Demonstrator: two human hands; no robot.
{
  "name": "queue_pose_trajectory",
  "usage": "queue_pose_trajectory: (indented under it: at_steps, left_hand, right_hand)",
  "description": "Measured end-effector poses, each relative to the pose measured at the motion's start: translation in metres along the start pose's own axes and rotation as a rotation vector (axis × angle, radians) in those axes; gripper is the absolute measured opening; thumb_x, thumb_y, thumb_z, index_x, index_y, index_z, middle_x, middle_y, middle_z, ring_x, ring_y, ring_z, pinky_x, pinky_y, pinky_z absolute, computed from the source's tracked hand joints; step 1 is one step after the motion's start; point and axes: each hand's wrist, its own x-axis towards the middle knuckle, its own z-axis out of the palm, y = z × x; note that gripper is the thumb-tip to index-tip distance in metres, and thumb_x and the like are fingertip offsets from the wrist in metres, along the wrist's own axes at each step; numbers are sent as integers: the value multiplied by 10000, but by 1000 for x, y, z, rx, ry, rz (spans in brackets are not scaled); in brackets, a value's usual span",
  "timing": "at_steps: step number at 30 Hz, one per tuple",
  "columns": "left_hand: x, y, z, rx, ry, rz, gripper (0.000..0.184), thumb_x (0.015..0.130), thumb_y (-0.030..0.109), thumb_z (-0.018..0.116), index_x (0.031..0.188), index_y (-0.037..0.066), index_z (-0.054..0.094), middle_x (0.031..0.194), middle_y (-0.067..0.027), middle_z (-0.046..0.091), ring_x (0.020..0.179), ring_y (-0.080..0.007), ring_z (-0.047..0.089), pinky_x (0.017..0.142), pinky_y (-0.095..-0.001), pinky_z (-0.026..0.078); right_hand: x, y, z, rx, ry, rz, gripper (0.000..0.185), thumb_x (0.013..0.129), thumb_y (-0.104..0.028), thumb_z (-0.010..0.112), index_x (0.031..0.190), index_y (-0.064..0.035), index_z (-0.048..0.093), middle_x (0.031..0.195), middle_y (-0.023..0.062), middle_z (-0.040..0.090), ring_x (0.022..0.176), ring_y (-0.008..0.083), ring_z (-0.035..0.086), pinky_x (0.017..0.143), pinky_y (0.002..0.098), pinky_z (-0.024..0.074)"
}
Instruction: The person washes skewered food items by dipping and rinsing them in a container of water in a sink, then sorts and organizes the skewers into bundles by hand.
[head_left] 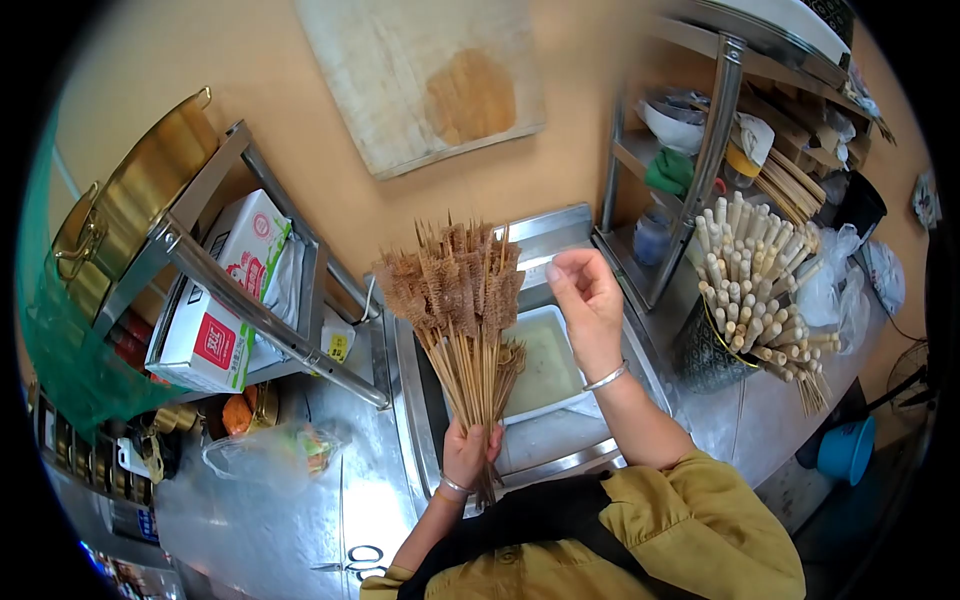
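Observation:
My left hand (466,452) is wrapped round the lower sticks of a bundle of skewers (462,360), held upright over the sink (408,400). Brown, bumpy-textured pieces of food, which look like tripe, are threaded on the upper ends, and pointed tips stick out above them. To the right of the bundle, my right hand (590,300) is raised with its fingers curled in and the thumb near them. Nothing shows in it, and it is apart from the skewers. Behind the bundle, a white tub (572,335) with cloudy liquid sits in the sink, partly hidden.
A dark bucket (700,355) packed with pale sticks stands right of the sink. Metal racks flank both sides; the left one carries a white carton (215,320) and brass-coloured pots (155,190). Scissors (362,560) lie on the steel counter (375,490) near my left arm.

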Motion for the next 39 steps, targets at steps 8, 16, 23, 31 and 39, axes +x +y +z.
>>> queue_pose_trajectory:
  at_steps: [8,16,23,31,39]
  left_hand:
    - [-4,7,6,169,-42,-55,385,828,293,612,1025,1,457,668,-74,527,467,-128,463,425,-225,379]
    - [-9,11,15,88,-19,-21,225,890,200,503,987,2,458,730,-83,552,546,-114,493,500,-222,415]
    - [-9,11,13,104,-66,-16,284,921,277,445,1005,7,447,774,-100,562,572,-119,501,519,-223,423]
    - [-9,9,14,62,-4,-37,395,896,375,471,963,-14,468,767,-113,584,552,-135,525,499,-232,440]
    - [-9,8,13,88,6,-47,402,894,382,474,958,-14,472,769,-109,585,561,-136,536,504,-229,446]
  right_hand:
    - [15,-14,6,-220,-40,-123,202,775,-118,654,927,-29,555,819,-6,509,716,75,453,646,204,394]
    - [47,-35,7,-577,-366,-195,176,709,-64,603,874,-20,563,822,71,534,737,172,509,668,278,422]
    - [42,-26,11,-511,-312,-221,173,713,-8,565,882,-14,531,773,61,530,701,166,519,647,272,434]
    - [48,-6,7,-387,-373,24,199,797,-65,565,986,-5,549,744,0,492,639,66,445,597,217,407]
    - [46,-16,9,-481,-428,-108,330,736,-73,640,1047,-23,541,777,-10,514,720,85,468,690,239,404]
